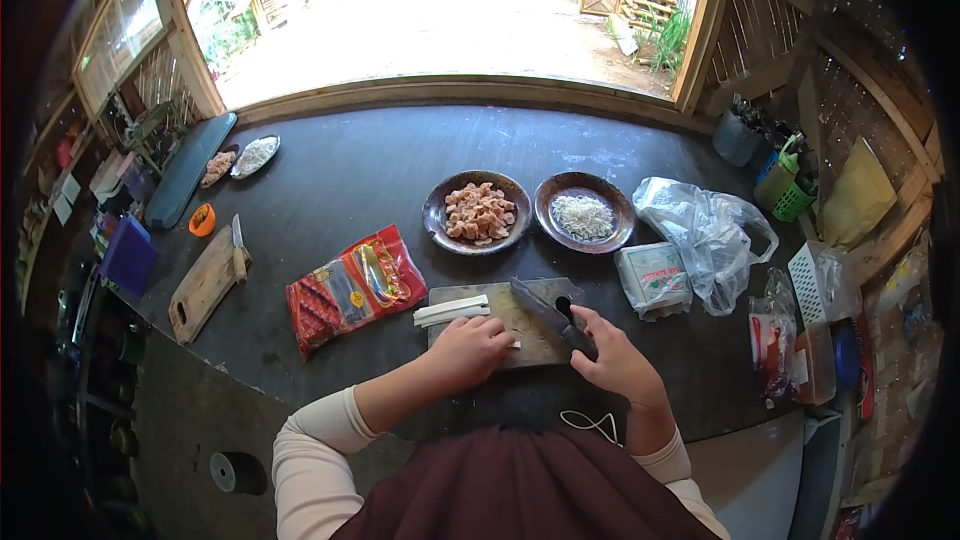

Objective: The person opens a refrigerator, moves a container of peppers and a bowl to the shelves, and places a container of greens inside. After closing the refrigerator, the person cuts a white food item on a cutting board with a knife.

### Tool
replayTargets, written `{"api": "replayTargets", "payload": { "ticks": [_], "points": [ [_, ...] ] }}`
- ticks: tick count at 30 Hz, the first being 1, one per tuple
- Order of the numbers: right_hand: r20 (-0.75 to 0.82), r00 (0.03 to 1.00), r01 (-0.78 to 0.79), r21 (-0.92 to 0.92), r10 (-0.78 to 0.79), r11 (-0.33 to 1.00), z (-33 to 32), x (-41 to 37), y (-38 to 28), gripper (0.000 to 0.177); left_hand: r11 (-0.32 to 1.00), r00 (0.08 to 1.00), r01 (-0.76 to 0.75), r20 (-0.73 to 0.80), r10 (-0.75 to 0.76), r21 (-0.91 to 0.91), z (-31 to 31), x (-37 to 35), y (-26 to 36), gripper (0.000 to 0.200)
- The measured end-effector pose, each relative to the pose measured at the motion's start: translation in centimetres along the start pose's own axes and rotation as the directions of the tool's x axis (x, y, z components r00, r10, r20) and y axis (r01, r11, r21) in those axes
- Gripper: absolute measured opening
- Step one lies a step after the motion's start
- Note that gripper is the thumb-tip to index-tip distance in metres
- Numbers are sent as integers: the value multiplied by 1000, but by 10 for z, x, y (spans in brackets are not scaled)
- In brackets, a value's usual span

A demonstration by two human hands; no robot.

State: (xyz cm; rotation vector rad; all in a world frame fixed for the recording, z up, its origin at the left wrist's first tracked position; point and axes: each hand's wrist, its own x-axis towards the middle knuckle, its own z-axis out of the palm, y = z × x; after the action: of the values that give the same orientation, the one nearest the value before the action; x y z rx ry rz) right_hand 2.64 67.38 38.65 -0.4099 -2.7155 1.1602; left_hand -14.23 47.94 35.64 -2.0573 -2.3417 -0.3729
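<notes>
My right hand [618,360] is closed around the black handle of a knife [543,308], whose dark blade slants up and left over the cutting board [470,292]. On the board's left half lie several long white strips [450,310] side by side. Just below them my left hand [468,350] presses down with bent fingers, holding a white strip [515,345] whose small end pokes out at the fingertips. The rest of that strip is hidden under the hand.
Behind the board stand a bowl of sliced sausage [478,215] and a bowl of white shreds [583,217]. A red sausage packet [356,288] lies left; a clear plastic bag [705,230] and white packet [653,280] lie right. Another knife [239,248] rests on a wooden board [200,295].
</notes>
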Motion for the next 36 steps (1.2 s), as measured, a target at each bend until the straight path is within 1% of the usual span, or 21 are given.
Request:
{"api": "replayTargets", "payload": {
  "ticks": [1,3,4,5,6,8,10,11,12,14,15,16,17,18,20,22,24,26,27,29,36],
  "points": [
    [7,1000,7,35,-7,999,0,0,-2,55,998,999,46,-10,-46,-39,2,2,1,23],
    [14,1000,14,71,-15,997,1,1,0,55,997,998,37,-44,-39,-63,7,6,2,22],
    [9,998,53,114,-54,992,4,2,5,54,996,996,29,-76,-36,-89,8,7,3,21],
    [4,996,91,157,-93,983,5,3,5,52,995,996,32,-74,-39,-91,8,9,6,21],
    [8,996,89,159,-91,983,3,2,3,52,991,994,55,-90,-66,-121,6,12,8,21],
    [151,987,-77,135,56,988,-5,1,-8,51,985,990,79,-101,-95,-155,6,18,8,21],
    [152,985,-108,173,82,979,-7,0,-11,49,969,974,145,-144,-176,-200,11,25,5,19],
    [151,983,-135,210,104,968,-8,0,-12,48,969,974,145,-143,-176,-201,12,28,2,19],
    [152,983,-137,210,106,968,-8,-1,-13,48,970,971,152,-153,-182,-190,12,31,0,19],
    [154,974,-192,192,164,962,-8,-1,-14,45,970,969,157,-162,-188,-183,13,35,-3,19],
    [155,974,-196,192,168,962,-9,-3,-18,45,980,972,139,-171,-163,-145,14,35,-5,20],
    [113,990,-99,162,82,982,-9,-4,-24,44,987,974,120,-179,-138,-108,15,36,-6,21],
    [75,997,-3,128,-7,992,-8,-6,-27,42,986,975,120,-175,-138,-112,16,35,-6,21],
    [78,997,-8,129,-2,992,-5,-6,-23,42,989,974,110,-189,-126,-95,16,34,-6,23],
    [148,989,0,189,-29,982,4,-5,-12,42,991,973,104,-199,-118,-81,17,32,-5,25],
    [153,988,-25,181,-3,983,6,-7,-18,43,998,977,53,-208,-47,20,18,30,-4,30],
    [155,988,-48,169,22,984,9,-8,-17,44,998,978,55,-202,-57,-20,20,29,0,32],
    [91,993,68,127,-80,989,13,-10,-11,47,997,978,57,-197,-68,-60,20,28,4,34],
    [96,992,66,127,-79,990,12,-10,-10,47,996,979,64,-193,-73,-57,18,28,5,36],
    [126,992,23,66,-31,998,10,-11,-11,50,996,979,72,-185,-81,-56,16,28,6,37],
    [126,992,16,35,-20,999,7,-12,-16,49,995,984,80,-154,-89,-63,15,29,4,36]
  ]
}}
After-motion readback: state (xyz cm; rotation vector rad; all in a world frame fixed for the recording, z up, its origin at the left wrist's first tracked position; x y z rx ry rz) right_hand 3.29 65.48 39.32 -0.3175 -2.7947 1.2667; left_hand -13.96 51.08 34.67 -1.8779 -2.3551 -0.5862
